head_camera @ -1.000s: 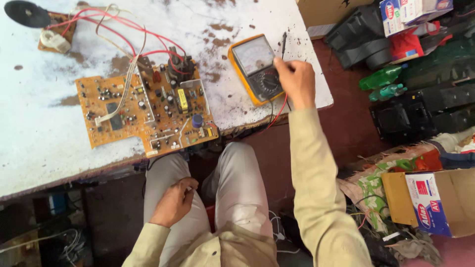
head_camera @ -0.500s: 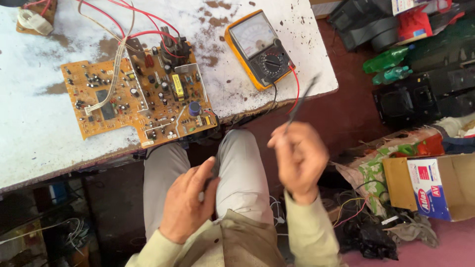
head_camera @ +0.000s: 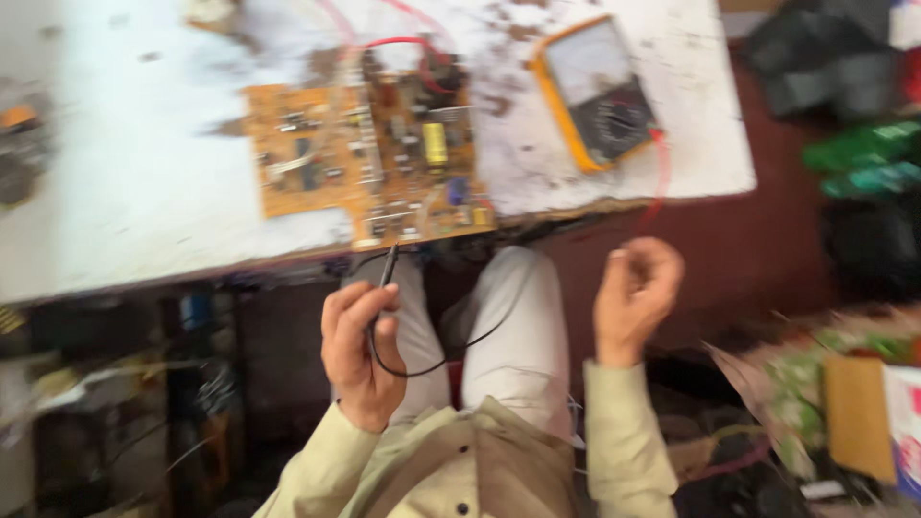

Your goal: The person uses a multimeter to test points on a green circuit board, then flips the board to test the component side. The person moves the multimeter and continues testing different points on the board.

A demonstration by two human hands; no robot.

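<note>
stained white table (head_camera: 134, 192), orange circuit board (head_camera: 369, 163), yellow multimeter (head_camera: 595, 91)

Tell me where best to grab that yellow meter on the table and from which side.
Take the yellow meter across its two long edges, coming from above. It lies flat and face up, and the red lead leaves its near corner, so stay clear there.

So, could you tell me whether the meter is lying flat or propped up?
Flat: the meter lies face up on the table.
</note>
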